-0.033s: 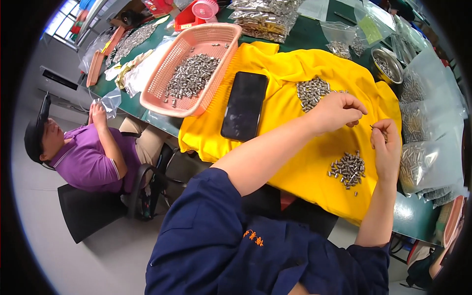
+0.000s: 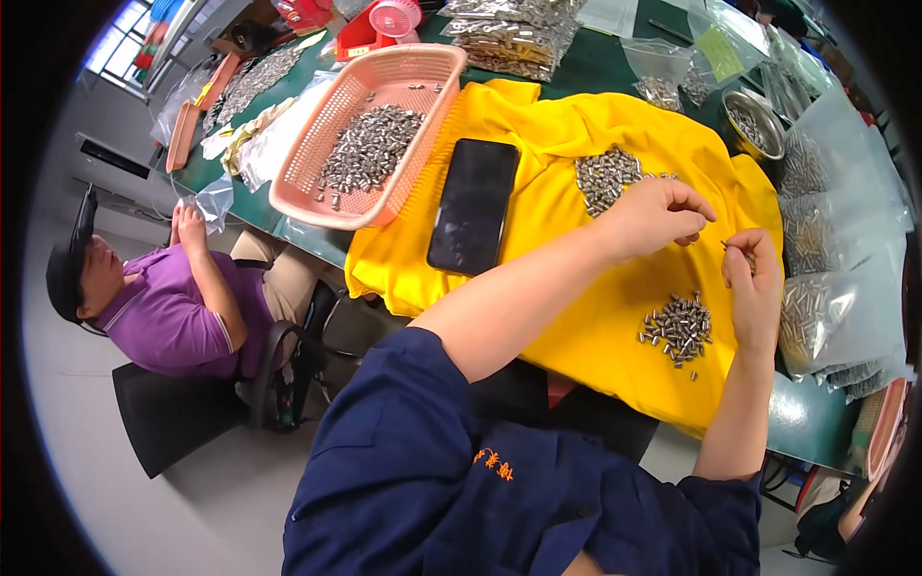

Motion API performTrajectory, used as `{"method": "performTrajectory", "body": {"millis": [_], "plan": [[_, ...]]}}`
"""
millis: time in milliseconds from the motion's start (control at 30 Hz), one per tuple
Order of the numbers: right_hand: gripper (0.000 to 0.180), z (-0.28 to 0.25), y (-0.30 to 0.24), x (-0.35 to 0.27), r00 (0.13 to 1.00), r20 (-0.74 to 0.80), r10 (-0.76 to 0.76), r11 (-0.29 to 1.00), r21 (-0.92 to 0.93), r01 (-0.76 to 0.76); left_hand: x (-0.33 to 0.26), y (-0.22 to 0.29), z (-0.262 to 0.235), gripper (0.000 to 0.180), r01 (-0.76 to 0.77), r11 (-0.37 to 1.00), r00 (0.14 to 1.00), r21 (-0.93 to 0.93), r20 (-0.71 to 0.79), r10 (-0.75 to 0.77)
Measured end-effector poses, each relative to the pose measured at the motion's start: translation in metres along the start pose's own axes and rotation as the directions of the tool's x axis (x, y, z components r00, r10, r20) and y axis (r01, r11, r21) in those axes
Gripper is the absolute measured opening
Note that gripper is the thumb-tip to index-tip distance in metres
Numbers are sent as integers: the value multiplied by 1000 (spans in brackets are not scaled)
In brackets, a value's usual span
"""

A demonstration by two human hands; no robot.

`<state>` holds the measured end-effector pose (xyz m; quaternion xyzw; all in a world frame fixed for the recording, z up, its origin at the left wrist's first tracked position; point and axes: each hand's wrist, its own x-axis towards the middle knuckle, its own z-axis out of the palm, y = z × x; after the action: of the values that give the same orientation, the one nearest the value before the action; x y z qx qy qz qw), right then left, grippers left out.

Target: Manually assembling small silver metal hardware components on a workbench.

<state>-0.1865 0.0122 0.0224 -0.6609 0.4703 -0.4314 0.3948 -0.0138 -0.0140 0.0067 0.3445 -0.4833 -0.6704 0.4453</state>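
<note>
Over a yellow cloth (image 2: 562,298), my left hand (image 2: 658,213) is held with its fingers curled downward; whatever they hold, if anything, is hidden. Just right of it, my right hand (image 2: 756,278) pinches a small metal part (image 2: 727,247) between thumb and fingertips, only its tip showing. Beyond my left wrist lies a pile of short silvery metal pieces (image 2: 605,178), partly covered by the hand. Nearer me, left of my right wrist, is a second pile of similar metal pieces (image 2: 680,326). The two hands are close but apart.
A black phone (image 2: 473,206) lies on the cloth. Left of it stands a pink basket (image 2: 288,182) of metal pieces. Bagged parts (image 2: 812,322) and a metal bowl (image 2: 776,149) line the right side. A person in purple (image 2: 182,322) sits at the left.
</note>
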Motion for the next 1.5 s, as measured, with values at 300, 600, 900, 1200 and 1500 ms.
{"method": "performTrajectory", "body": {"millis": [300,600,900,1200,1500], "plan": [[4,-1,2,-2,999,28,31,976,214,-36,-4,3,3,14,-46,994,998,103,52,40],[4,3,-2,-2,999,16,39,975,218,-41,-7,-2,1,14,29,995,992,-92,126,-17],[4,6,-7,-1,996,22,-82,994,78,80,-13,4,2,17,31,999,996,-36,86,-28],[5,0,-12,-6,972,-6,-235,945,-233,227,-10,3,11,13,-23,993,998,116,69,15],[7,3,-10,-5,977,-23,-210,944,-265,196,-10,4,13,13,-57,974,998,220,23,53]]}}
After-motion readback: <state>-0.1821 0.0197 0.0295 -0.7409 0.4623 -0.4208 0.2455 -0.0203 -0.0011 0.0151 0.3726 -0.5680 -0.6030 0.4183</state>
